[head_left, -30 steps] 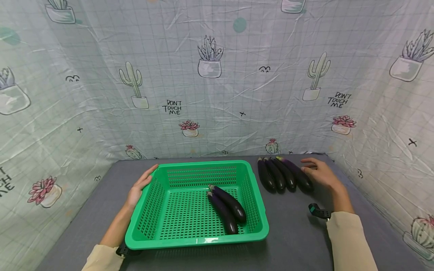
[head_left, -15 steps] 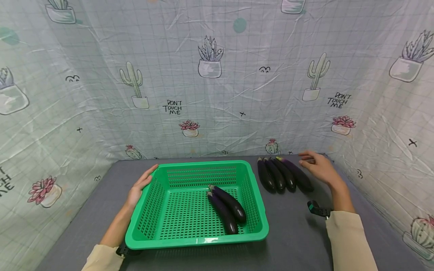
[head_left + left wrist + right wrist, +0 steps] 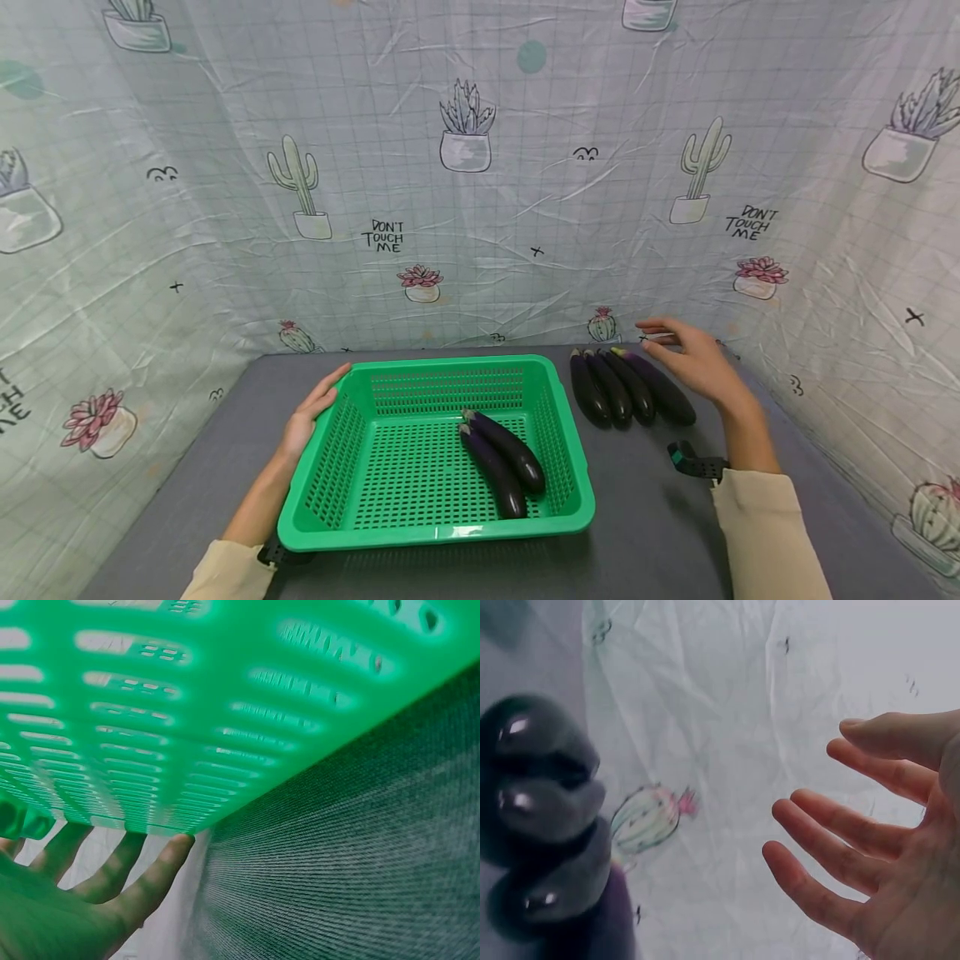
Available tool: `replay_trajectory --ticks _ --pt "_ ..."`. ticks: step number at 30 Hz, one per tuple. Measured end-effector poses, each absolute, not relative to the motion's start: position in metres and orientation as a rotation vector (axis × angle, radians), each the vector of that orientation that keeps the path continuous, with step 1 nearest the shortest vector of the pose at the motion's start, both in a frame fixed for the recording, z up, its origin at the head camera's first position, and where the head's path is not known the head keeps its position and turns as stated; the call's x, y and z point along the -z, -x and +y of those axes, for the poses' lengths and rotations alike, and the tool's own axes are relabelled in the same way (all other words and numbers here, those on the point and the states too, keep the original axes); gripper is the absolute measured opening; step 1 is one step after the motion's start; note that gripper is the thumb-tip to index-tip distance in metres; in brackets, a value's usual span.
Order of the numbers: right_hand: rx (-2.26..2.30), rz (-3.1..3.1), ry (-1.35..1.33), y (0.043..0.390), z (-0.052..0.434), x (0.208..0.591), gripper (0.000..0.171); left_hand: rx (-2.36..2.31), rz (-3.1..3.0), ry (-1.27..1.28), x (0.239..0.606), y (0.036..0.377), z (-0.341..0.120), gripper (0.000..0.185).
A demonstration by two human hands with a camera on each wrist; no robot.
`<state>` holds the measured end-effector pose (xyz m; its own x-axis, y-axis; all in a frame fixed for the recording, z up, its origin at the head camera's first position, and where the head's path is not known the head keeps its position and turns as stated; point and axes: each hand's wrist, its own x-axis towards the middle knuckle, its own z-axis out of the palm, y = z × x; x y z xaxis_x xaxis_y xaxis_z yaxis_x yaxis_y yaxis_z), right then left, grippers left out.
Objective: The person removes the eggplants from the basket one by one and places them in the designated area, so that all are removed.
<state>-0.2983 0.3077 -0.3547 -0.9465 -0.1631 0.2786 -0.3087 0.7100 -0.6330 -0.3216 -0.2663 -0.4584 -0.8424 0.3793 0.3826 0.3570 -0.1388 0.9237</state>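
Note:
A green perforated plastic basket stands on the grey tabletop with two dark purple eggplants lying side by side in its right part. My left hand rests against the basket's left side; in the left wrist view its fingers stretch out and touch the mesh wall. To the right of the basket, several eggplants lie in a row. My right hand hovers above the rightmost one's stem end, holding nothing. In the right wrist view its fingers are spread, apart from the blurred eggplants.
A cloth backdrop printed with potted plants hangs behind and along both sides of the grey table. Dark straps sit at both wrists.
My right hand has risen and moved left, from beside the rightmost eggplant to above its stem end. My left hand, the basket and the eggplants stay in place.

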Motion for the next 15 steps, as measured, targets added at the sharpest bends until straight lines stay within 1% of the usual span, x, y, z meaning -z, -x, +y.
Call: replay_trajectory --ticks 6,15 --pt "-1.088 -2.662 -0.505 0.29 0.289 0.344 0.045 -2.213 1.964 -0.868 0.457 0.321 -0.266 0.053" --pt "-1.154 -2.573 -0.697 0.288 0.26 0.336 0.04 -2.106 2.23 -0.801 0.456 0.322 -0.264 0.055"
